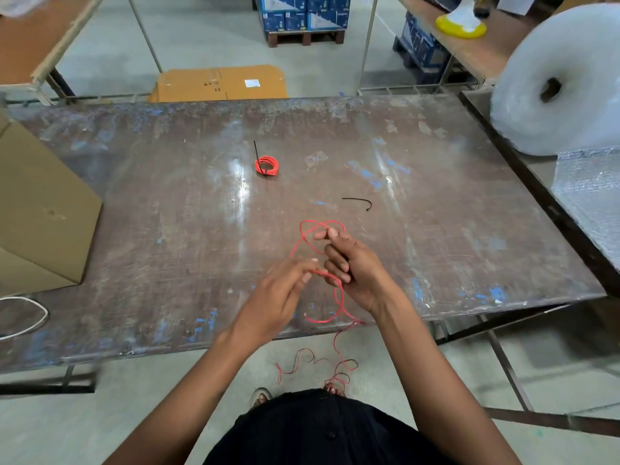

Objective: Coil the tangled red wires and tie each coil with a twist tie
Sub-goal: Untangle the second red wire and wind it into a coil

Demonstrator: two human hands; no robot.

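Red wire (339, 297): loose strand looped above the near edge of the counter (167, 229), passing through both hands, then trailing off the edge to a tangle on the floor by the person's feet.
Right hand (352, 266): raised over the counter, fingers curled round the wire, with a loop of it standing above the thumb and forefinger.
Left hand (285, 290): blurred, just beside the right hand; fingertips pinch the wire where it leaves the right hand.
Coil (266, 166): finished red coil lying flat near the middle of the counter, well apart from the hands, with a black tie (257, 152) fastened on its left side and its tail sticking up and away.
Spare tie (358, 202): black, hooked at one end, lying on the counter between the coil and the hands, touching neither.
Box (37, 209): brown cardboard, on the left end of the counter.
Bubble wrap (557, 82): large roll on the neighbouring surface at right.
White cord (33, 317): a loop at the near left corner.
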